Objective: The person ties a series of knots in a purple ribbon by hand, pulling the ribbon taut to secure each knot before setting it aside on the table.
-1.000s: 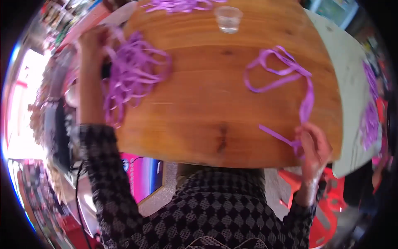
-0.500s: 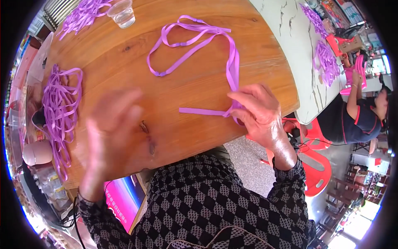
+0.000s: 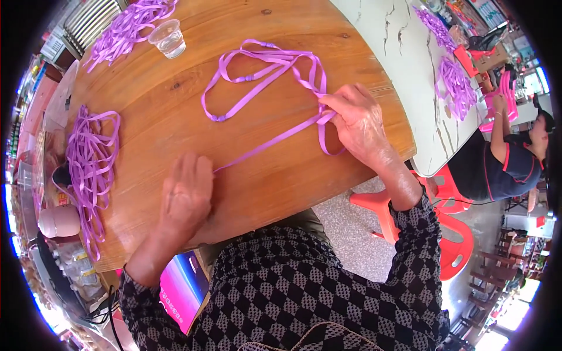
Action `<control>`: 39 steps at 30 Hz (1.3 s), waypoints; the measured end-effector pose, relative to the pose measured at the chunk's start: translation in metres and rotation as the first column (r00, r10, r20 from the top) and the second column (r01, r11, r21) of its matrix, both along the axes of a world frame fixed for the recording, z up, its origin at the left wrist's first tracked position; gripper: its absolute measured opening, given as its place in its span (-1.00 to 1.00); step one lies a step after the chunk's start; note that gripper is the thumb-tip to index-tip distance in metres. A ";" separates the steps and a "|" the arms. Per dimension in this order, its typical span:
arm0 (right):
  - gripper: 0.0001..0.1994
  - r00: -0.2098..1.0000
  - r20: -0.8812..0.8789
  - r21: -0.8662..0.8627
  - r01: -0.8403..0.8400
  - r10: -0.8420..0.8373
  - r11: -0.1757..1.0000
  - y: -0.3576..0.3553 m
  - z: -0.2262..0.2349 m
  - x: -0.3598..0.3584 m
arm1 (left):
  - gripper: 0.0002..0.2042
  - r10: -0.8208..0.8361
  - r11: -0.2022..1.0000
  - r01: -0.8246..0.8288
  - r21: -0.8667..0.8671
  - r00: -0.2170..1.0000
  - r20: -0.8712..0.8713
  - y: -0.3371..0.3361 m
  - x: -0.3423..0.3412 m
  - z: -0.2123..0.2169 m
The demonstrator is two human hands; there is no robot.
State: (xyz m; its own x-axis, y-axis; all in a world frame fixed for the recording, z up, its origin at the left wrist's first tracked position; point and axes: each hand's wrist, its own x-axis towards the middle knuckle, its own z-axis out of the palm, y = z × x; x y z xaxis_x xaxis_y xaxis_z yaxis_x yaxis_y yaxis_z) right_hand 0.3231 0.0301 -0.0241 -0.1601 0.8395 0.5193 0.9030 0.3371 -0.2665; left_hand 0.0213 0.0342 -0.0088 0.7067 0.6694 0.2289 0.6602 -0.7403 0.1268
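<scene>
A long purple ribbon [image 3: 257,76] lies looped across the round wooden table [image 3: 175,99]. My right hand [image 3: 357,123] pinches the ribbon near the table's right edge. One strand runs taut from there down-left to my left hand [image 3: 186,199], which presses flat on its end against the wood. The loops fan out above and between the two hands.
A heap of purple ribbons [image 3: 88,164] lies at the left edge, another heap [image 3: 129,26] at the far left beside a clear plastic cup [image 3: 167,38]. A white marble table [image 3: 410,52] with more ribbons stands to the right, where another person [image 3: 509,158] sits. Red plastic stools [image 3: 433,216] stand below.
My left hand came off the ribbon heap at the left and now lies flat on the ribbon's end. My right hand slid up the table with the ribbon. The view has swung left.
</scene>
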 end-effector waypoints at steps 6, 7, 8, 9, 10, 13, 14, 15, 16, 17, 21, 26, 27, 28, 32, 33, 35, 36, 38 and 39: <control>-0.79 0.988 0.146 0.063 0.038 -0.047 0.997 0.030 0.005 0.018 | -0.84 0.209 0.970 -0.210 0.124 0.978 0.022 0.003 -0.078 0.013; -0.80 0.982 0.175 0.078 0.062 -0.075 0.995 0.036 0.004 0.024 | -0.84 0.214 0.968 -0.215 0.126 0.977 0.022 0.005 -0.089 0.017; -0.85 0.972 0.198 0.068 0.112 -0.123 0.991 0.041 0.004 0.029 | -0.85 0.302 0.936 -0.303 0.179 0.953 0.034 0.005 -0.100 0.020; -0.85 0.973 0.198 0.073 0.107 -0.120 0.992 0.047 0.005 0.037 | -0.86 0.386 0.892 -0.387 0.233 0.921 0.052 0.004 -0.109 0.027; -0.86 0.985 0.120 0.005 0.121 -0.121 0.993 0.053 0.004 0.045 | -0.91 0.400 0.900 -0.400 0.175 0.916 0.038 0.002 -0.118 0.037; -0.91 0.983 -0.008 -0.133 0.182 -0.185 0.974 0.067 0.007 0.051 | -0.91 0.522 0.852 -0.505 -0.134 0.833 0.182 -0.005 -0.144 0.045; -0.92 0.967 0.028 -0.136 0.253 -0.252 0.958 0.072 0.008 0.053 | -0.92 0.696 0.700 -0.555 -0.449 0.671 0.256 -0.008 -0.153 0.055; -0.91 0.947 0.064 -0.135 0.320 -0.314 0.938 0.078 0.009 0.055 | -0.91 0.848 0.484 -0.494 -0.722 0.470 0.246 -0.011 -0.165 0.061; -0.91 0.947 0.068 -0.134 0.321 -0.314 0.938 0.084 0.009 0.061 | -0.83 0.804 0.527 -0.296 -0.797 0.476 0.355 -0.010 -0.181 0.061; -0.89 0.942 0.020 -0.203 0.331 -0.335 0.921 0.090 0.007 0.069 | -0.83 0.804 0.527 -0.291 -0.798 0.477 0.356 -0.010 -0.192 0.059; -0.83 0.893 -0.087 -0.392 0.378 -0.443 0.839 0.101 0.010 0.083 | -0.84 0.720 0.664 0.206 -0.719 0.082 0.689 -0.008 -0.243 0.044; -0.87 0.940 -0.032 -0.399 0.301 -0.341 0.866 0.107 0.014 0.079 | -0.91 0.769 0.594 0.520 -0.614 -0.145 0.622 -0.006 -0.266 0.056; -0.86 0.978 -0.052 -0.328 0.174 -0.202 0.928 0.104 0.013 0.077 | -0.91 0.778 0.585 0.521 -0.621 -0.145 0.611 -0.004 -0.257 0.055; -0.86 0.980 -0.056 -0.338 0.162 -0.192 0.927 0.104 0.015 0.069 | -0.90 0.768 0.580 0.537 -0.612 -0.112 0.630 -0.001 -0.240 0.058; -0.83 0.975 0.221 -0.232 0.064 -0.011 0.971 0.103 0.036 0.031 | -0.85 0.762 0.594 0.461 -0.660 -0.059 0.645 0.011 -0.191 0.067; -0.82 0.963 0.271 -0.266 0.076 -0.001 0.961 0.107 0.039 0.021 | -0.84 0.762 0.619 0.387 -0.683 -0.083 0.643 0.013 -0.182 0.073; -0.83 0.994 0.103 -0.420 0.023 0.023 0.907 0.092 0.047 -0.016 | -0.83 0.725 0.617 0.407 -0.673 0.038 0.688 0.023 -0.194 0.076; -0.84 0.997 -0.072 -0.554 -0.055 0.019 0.831 0.089 0.048 -0.029 | -0.83 0.716 0.642 0.368 -0.672 0.024 0.698 0.026 -0.201 0.077; -0.85 0.993 0.068 -0.417 -0.055 0.092 0.907 0.092 0.037 -0.034 | -0.80 0.668 0.682 0.369 -0.632 0.039 0.743 0.027 -0.213 0.083; -0.86 0.966 0.213 -0.285 -0.084 0.149 0.955 0.095 0.021 -0.035 | -0.80 0.668 0.682 0.370 -0.631 0.039 0.744 0.026 -0.223 0.083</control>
State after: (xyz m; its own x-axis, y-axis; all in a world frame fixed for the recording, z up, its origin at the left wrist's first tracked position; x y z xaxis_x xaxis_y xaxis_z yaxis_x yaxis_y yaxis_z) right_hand 0.2881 0.1248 -0.0036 -0.3533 0.9113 0.2116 0.9090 0.3878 -0.1524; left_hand -0.2017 0.0597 0.0742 0.0629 0.9966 0.0524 -0.3658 -0.0258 0.9303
